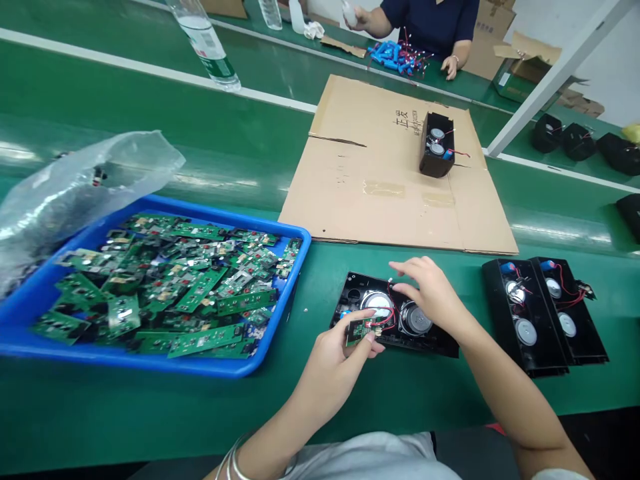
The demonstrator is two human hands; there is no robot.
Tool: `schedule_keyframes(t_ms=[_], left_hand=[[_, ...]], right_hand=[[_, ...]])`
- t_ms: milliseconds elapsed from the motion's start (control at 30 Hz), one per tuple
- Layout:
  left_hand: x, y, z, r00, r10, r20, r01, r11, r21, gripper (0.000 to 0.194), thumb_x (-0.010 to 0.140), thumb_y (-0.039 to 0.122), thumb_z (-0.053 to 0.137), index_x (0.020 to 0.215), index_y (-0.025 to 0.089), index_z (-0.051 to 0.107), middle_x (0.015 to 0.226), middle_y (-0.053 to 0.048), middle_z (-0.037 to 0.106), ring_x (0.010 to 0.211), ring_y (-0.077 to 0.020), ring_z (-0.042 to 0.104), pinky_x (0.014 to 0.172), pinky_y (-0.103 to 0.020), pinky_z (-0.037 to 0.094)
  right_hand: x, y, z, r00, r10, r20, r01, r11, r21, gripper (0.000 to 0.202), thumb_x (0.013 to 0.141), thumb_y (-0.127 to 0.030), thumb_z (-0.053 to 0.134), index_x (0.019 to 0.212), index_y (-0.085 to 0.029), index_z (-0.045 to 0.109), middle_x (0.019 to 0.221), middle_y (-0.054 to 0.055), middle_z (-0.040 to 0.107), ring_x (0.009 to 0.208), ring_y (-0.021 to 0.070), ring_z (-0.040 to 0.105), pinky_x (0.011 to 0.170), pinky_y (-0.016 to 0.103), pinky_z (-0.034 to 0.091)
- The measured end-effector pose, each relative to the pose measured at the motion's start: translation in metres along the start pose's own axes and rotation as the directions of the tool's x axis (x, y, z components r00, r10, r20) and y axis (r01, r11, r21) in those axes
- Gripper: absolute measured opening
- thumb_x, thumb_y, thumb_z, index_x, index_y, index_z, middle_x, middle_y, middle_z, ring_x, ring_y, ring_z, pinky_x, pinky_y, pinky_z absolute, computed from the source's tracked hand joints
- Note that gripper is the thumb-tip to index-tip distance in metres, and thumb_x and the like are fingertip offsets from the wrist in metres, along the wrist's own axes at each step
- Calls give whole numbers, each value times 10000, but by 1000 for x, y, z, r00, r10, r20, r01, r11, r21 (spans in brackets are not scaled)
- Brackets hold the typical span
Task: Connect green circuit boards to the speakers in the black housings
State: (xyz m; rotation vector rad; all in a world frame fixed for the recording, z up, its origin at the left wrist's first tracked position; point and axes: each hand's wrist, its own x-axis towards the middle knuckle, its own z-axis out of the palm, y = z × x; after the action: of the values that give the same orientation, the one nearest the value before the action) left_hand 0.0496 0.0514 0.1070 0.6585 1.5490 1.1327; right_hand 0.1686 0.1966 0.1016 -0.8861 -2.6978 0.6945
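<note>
My left hand (340,360) pinches a small green circuit board (359,331) between thumb and fingers, above a black speaker housing (440,343). Red wires (393,317) run from the board's plugged end over the housing. Two round speakers, a left one (377,303) and a right one (415,320), sit inside it, and a blue cylindrical part (345,313) shows at its left end. Over the housing's far edge is my right hand (425,287), thumb and index finger apart. A small white wire connector (391,281) stands close to its thumb tip; whether they touch is unclear.
At left, a blue tray (280,347) holds many circuit boards beside a clear plastic bag (100,173). Two housings (525,360) stand at right. A cardboard sheet (360,160) bears another housing (437,150). Beyond are a bottle (210,50) and a person (430,27) near blue cylinders (395,57).
</note>
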Motion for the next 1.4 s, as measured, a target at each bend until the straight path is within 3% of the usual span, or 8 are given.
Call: schedule_keyframes(t_ms=[133,300,367,467,567,767,1133,1400], left_hand=[[1,-3,-1,1000,-32,0,32,999,-19,326,749,319,537,1013,130,571,711,-54,724,700,-210,701,724,-358,573],[4,-7,3,998,16,-54,-16,1000,8,302,765,349,522,965,129,573,734,-69,724,715,-226,706,702,-355,579],[5,-8,5,996,57,-67,-54,997,54,249,768,352,518,888,144,583,730,-70,720,701,-229,705,678,-343,580],[6,-10,8,993,112,-45,-105,985,135,177,767,330,518,806,172,589,709,-56,720,670,-226,704,651,-327,577],[9,-11,11,987,157,-41,-146,970,196,145,762,307,519,782,186,598,717,-45,724,665,-227,703,636,-317,575],[10,-9,12,986,168,-18,-156,945,288,144,758,313,510,724,200,591,694,-34,718,660,-223,699,605,-297,562],[11,-8,14,975,220,-8,-185,841,509,213,788,311,455,680,193,595,615,-30,694,551,-187,653,529,-265,503],[9,-8,13,971,237,6,-212,859,465,194,802,291,461,768,195,626,665,-36,703,590,-200,665,578,-286,520]], right_hand=[[11,8,-1,999,-40,28,40,999,26,80,736,-101,688,769,-172,673,803,26,663,769,172,543,709,311,433],[-34,5,-8,996,-77,-38,86,930,357,95,837,-100,568,809,-173,621,818,12,658,778,126,567,676,240,450],[-54,1,-2,993,-95,-63,112,915,388,85,853,-135,557,797,-172,610,755,6,645,725,124,550,637,232,446],[-69,-9,14,971,-160,-176,203,945,256,111,862,-172,558,760,-166,602,687,2,633,664,132,501,649,269,418],[-70,-20,25,953,-178,-244,208,972,105,134,886,-134,504,806,-150,610,716,22,634,671,141,479,636,282,386],[-67,-31,24,960,-135,-245,121,990,-69,186,897,-129,466,788,-154,614,731,22,625,688,149,458,604,287,328],[-62,-35,26,921,-340,-193,234,875,-423,345,893,-68,387,616,-145,578,580,36,511,594,169,363,554,309,237],[-61,-30,31,939,-185,-291,128,970,-204,292,933,-187,432,683,-160,581,614,12,595,611,132,462,604,291,291]])
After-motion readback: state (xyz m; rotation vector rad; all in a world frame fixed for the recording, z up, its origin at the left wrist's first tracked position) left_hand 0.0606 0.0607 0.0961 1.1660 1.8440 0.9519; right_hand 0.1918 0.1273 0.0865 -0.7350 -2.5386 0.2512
